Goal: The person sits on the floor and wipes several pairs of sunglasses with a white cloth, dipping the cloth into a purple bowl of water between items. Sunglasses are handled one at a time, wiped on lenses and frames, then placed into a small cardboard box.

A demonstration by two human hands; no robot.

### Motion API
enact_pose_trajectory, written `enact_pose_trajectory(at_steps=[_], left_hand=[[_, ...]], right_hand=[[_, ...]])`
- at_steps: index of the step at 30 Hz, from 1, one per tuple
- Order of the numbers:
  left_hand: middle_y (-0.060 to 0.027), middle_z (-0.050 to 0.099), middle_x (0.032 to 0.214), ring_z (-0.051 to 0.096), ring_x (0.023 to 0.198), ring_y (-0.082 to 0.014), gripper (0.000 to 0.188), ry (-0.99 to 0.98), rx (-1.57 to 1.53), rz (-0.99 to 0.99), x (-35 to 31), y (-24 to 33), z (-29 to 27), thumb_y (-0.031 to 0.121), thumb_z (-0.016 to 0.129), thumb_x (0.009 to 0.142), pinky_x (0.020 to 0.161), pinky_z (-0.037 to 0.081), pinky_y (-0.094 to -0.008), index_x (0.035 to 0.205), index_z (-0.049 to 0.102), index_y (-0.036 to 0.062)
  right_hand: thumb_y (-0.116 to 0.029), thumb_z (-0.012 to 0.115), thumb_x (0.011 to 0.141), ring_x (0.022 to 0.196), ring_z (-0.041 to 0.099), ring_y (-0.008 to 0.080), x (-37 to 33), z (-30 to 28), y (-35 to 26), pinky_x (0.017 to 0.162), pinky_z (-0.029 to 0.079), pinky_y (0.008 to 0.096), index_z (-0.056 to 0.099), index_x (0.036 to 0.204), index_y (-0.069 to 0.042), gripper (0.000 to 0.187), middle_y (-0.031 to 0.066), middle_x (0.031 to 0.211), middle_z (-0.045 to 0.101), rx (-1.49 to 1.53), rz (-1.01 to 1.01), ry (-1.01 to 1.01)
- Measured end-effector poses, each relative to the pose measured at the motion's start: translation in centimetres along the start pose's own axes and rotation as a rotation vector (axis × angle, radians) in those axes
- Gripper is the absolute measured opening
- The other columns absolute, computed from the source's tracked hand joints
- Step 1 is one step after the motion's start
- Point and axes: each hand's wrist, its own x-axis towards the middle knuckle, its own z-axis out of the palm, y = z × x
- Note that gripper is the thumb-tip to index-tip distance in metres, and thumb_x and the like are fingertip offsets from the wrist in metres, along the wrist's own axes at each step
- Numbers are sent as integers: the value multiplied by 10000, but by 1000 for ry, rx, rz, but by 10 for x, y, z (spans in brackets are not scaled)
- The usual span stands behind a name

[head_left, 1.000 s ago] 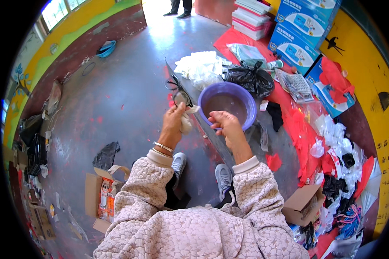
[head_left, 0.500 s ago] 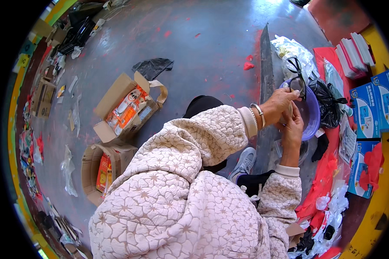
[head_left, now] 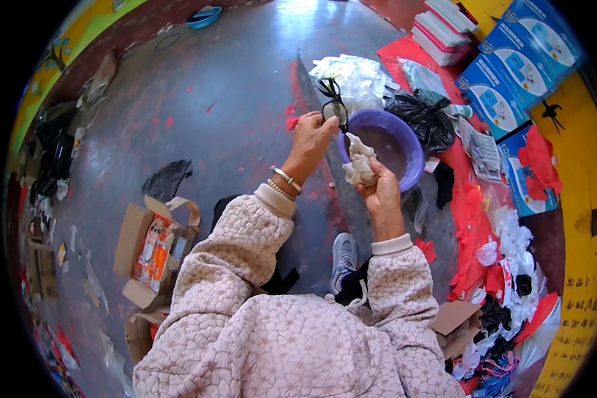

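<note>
My left hand [head_left: 308,143] pinches a pair of black-framed eyeglasses [head_left: 335,111] by one side, with the lenses upward and to the right of my fingers. In my right hand [head_left: 382,196] is a crumpled off-white cloth [head_left: 360,162], its upper tip close below the glasses. Whether cloth and frame touch, I cannot tell. Both hands are held at the near left side of a purple plastic basin [head_left: 414,154], which stands on the floor and is partly hidden by the cloth. A bracelet and a beaded band circle my left wrist.
White plastic bags [head_left: 355,76] and a black plastic bag [head_left: 426,123] lie beyond and beside the basin. Blue boxes [head_left: 494,99] line the right wall near red sheeting [head_left: 467,225]. At left are an open cardboard box [head_left: 131,242] and a black plastic piece [head_left: 168,179]. My shoe [head_left: 343,255] is below my hands.
My hands have drawn apart, and the cloth now shows plainly in my right hand. The glasses remain in my left. The whole view has turned, with the basin now nearer the middle.
</note>
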Motion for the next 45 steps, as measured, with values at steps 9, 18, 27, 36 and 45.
enact_pose_trajectory(at_steps=[9,18,27,36,45], left_hand=[[-50,555,631,501,561,-139,272,187,-337,-260,-20,20,-33,251,573,798,508,398,-314,742,633,-8],[-44,564,753,523,693,-136,190,469,-554,-511,-50,25,-142,225,558,811,626,432,-274,792,596,40],[-22,590,780,574,708,-117,204,349,-319,-776,-180,-70,-243,281,528,863,637,462,-251,887,572,83],[-37,602,704,562,552,-111,212,385,-326,-1036,-212,-151,-225,288,530,863,433,415,-206,843,571,81],[-98,548,675,522,489,-174,152,522,-503,-927,-175,-258,-269,161,489,863,401,438,-247,781,521,36]], right_hand=[[-204,453,889,975,586,280,14,-27,8,789,520,368,479,1166,0,345,136,1095,581,140,163,-343],[-210,442,898,952,600,266,-5,-2,10,576,559,343,499,1160,-28,324,116,1090,592,67,261,-264],[-164,424,894,1000,565,322,10,-7,30,756,534,374,366,1274,4,419,178,1185,512,51,314,-521],[-204,512,846,770,633,211,-9,14,27,425,457,228,497,1127,-45,324,79,956,617,-96,264,-200],[-225,521,847,749,629,191,-17,12,26,401,434,207,508,1096,-20,322,105,935,622,-158,227,-127]])
